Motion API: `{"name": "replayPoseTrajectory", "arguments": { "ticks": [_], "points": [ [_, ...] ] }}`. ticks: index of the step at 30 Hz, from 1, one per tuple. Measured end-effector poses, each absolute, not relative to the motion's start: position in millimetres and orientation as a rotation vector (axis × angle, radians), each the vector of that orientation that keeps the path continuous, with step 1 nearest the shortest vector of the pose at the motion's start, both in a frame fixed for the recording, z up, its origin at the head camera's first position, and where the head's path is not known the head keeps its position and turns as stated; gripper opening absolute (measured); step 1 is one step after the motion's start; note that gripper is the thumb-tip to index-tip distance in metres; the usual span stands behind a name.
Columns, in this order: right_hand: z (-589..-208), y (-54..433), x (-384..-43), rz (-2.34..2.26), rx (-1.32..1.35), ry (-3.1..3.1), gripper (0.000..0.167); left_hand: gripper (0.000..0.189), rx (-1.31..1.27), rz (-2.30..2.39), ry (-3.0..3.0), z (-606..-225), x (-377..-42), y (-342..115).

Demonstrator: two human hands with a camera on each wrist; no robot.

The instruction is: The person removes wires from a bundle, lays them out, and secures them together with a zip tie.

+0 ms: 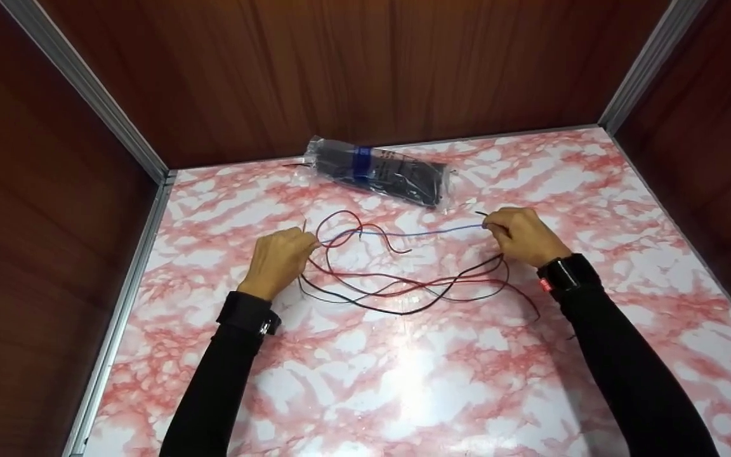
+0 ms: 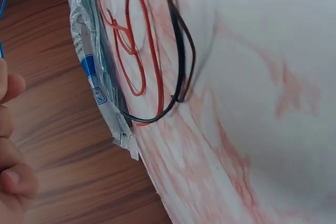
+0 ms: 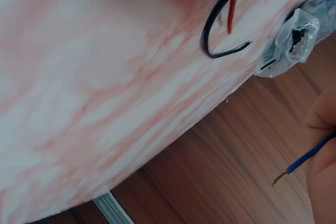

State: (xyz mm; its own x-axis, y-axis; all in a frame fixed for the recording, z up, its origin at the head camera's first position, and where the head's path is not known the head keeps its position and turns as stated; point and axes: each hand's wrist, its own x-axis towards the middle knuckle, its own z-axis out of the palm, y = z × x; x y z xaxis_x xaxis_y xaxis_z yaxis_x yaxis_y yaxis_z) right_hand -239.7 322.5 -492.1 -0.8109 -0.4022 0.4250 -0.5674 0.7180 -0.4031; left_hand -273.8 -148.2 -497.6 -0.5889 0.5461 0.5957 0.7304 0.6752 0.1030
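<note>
A thin blue wire (image 1: 413, 234) runs almost straight between the two hands. My left hand (image 1: 280, 257) pinches it at the left, fingers curled. My right hand (image 1: 524, 235) pinches it near its other end; a bare copper tip of the blue wire (image 3: 310, 157) pokes out past the fingers in the right wrist view. Red wire (image 2: 153, 45) and black wire (image 1: 403, 313) lie in loose loops on the table below and between the hands. In the left wrist view a thin brown wire (image 2: 193, 59) curves beside the black one.
Behind the wires, a clear plastic packet (image 1: 397, 174) with dark contents and a blue band lies near the back wall (image 1: 365, 76). The marbled red-and-white table (image 1: 340, 406) is bounded by wood panels with grey metal edging (image 1: 86, 82).
</note>
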Motion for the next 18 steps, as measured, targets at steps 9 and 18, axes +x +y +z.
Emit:
{"name": "replayPoseTrajectory", "arguments": {
  "ticks": [9,18],
  "points": [
    [-503,337,-234,0.656,0.919,-2.598,0.028,0.033,-1.163,-0.616,-2.396,-502,-264,-144],
    [-513,341,-218,0.707,0.998,-2.576,0.028,0.046,-1.199,-0.828,-2.384,-511,-257,-145]
  ]
}}
